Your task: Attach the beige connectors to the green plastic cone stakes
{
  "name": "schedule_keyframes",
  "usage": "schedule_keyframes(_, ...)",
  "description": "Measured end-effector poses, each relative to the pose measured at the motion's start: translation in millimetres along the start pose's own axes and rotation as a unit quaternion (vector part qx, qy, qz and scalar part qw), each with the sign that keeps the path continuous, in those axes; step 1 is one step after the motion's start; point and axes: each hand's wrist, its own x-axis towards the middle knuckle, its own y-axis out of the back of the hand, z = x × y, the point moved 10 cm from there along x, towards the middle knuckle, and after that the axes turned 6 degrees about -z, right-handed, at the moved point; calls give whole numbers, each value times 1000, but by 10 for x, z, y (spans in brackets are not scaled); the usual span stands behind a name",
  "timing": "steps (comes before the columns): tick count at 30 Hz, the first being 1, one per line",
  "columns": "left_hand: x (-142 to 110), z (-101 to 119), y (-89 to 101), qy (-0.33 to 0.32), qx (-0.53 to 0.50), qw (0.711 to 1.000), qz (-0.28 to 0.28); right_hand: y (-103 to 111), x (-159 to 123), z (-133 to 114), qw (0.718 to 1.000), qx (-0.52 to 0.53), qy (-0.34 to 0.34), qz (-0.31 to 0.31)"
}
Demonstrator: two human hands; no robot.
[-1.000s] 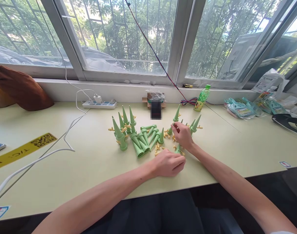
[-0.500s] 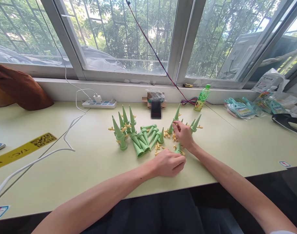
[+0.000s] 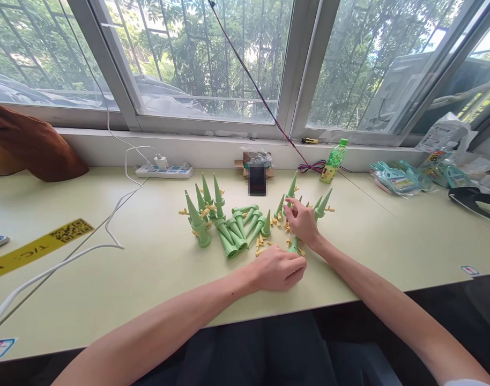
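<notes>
Several green plastic cone spikes point(image 3: 229, 228) stand and lie in a cluster on the pale tabletop point(image 3: 148, 268), with small yellow valve pieces point(image 3: 265, 244) scattered among them. My left hand point(image 3: 279, 268) rests curled on the table, its fingers closed around the base of one lying green cone point(image 3: 294, 245). My right hand point(image 3: 303, 220) hovers just beyond, fingers loosely apart, fingertips reaching toward the standing cones point(image 3: 290, 190) and the yellow pieces beside them. Nothing shows clearly between its fingers.
A power strip point(image 3: 163, 171) and white cables point(image 3: 108, 225) lie at left, with a yellow label point(image 3: 36, 246) and a brown cushion point(image 3: 36, 145). A phone point(image 3: 257, 179) leans on the sill, a green bottle point(image 3: 333, 161) to its right. Packaged goods point(image 3: 406, 177) sit at far right.
My right hand's fingers have uncurled and lifted slightly toward the standing cones. My left hand has stayed put on the lying cone.
</notes>
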Motion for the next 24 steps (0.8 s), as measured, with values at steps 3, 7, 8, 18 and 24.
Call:
schedule_keyframes(3,-5,-3,-10,-1,0,1000,0,-16,3,14,1000,8,-9,-7)
schedule_keyframes(7,-6,-9,-22,1,3,1000,-4,15,-3,11,1000,7,-19,5)
schedule_keyframes(8,-6,-9,-21,1,3,1000,-5,20,-5,4,1000,0,-20,5)
schedule_keyframes(18,2,-8,15,6,-1,1000,-3,-103,-12,25,988,-128,-46,-78)
schedule_keyframes(24,11,-9,9,11,-7,1000,-17,-110,-6,56,984,-152,-45,-76)
